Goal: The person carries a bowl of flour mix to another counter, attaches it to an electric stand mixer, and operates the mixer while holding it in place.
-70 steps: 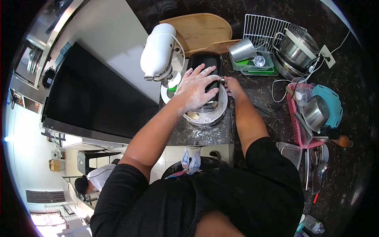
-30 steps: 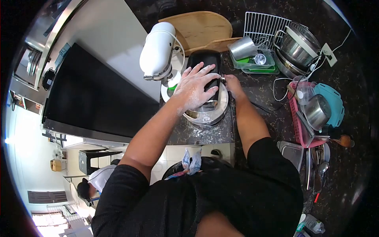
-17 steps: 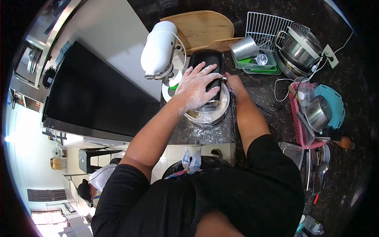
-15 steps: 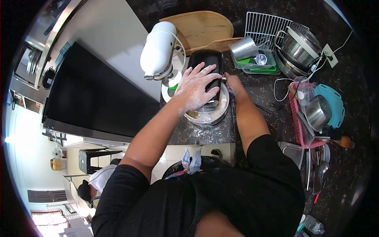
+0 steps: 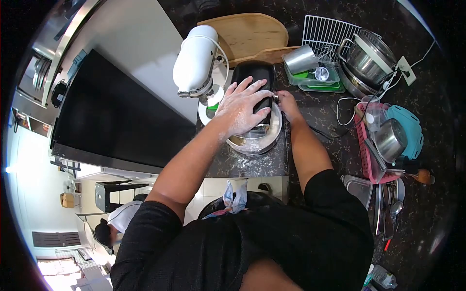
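Head view, looking down on a dark stone counter (image 5: 252, 167) at centre frame. The black machine (image 5: 253, 80), a tall dark housing standing over a round metal bowl (image 5: 257, 140), lies just above centre; the left hand (image 5: 241, 107), floured and with fingers spread wide, presses flat on its top, while the right hand (image 5: 287, 104) is narrowed onto a small metal knob (image 5: 274, 98) on the machine's right flank, though whether it grips or only touches cannot be told. Likely hazards, by judgement: the floured palm may slip on the smooth housing, and an uneven push could tip the bowl, which sits near the counter's lower edge amid a dusting of flour. Large neighbours: the white stand mixer (image 5: 195, 60) just left of the machine, close enough to hinder the left forearm; the wooden boards (image 5: 252, 35) behind it at top centre; the wire rack (image 5: 324, 31) and stacked steel pots (image 5: 366, 56) at upper right. Smaller items: a pink basket (image 5: 366, 160) at right holding a steel bowl (image 5: 390, 139), a steel cup (image 5: 298, 59) on a green tray (image 5: 315, 85), and a white cable (image 5: 342, 104) trailing near the right forearm, which could snag it. Another person (image 5: 114, 220) appears at lower left, well apart.
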Available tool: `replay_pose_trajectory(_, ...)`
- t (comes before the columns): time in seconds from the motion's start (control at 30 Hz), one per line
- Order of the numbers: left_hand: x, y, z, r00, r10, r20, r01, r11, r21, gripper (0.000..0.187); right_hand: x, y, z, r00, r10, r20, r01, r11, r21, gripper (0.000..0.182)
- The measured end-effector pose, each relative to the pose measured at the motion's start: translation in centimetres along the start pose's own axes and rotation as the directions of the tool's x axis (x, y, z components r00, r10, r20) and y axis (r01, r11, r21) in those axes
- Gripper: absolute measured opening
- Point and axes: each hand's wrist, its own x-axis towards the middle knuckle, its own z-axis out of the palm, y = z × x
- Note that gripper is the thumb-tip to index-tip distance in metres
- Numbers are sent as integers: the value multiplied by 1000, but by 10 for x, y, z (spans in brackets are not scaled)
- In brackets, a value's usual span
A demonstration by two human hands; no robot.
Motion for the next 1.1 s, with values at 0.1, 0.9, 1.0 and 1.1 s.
replay_pose_trajectory(0.1, 1, -1, -1, 1000, 0, -3, 0, 1000, -1, 51, 5, -2, -3, 997, -56, 46, 64, 978, -199, 21)
replay_pose_trajectory(0.9, 42, -5, -3, 988, -137, 69, 132, 989, 74, 71, 18, 12, 1, 1000, 5, -13, -8, 968, -251, 28)
replay_pose_trajectory(1.0, 42, -7, -1, 990, -129, 49, 125, 988, 89, 71, 5, -5, -4, 982, 177, 66, -156, 956, -249, 31)
replay_pose_trajectory(1.1, 43, -7, -2, 989, -133, 62, 127, 988, 88, 71, 3, -4, 0, 987, 160, 23, -149, 958, -244, 32)
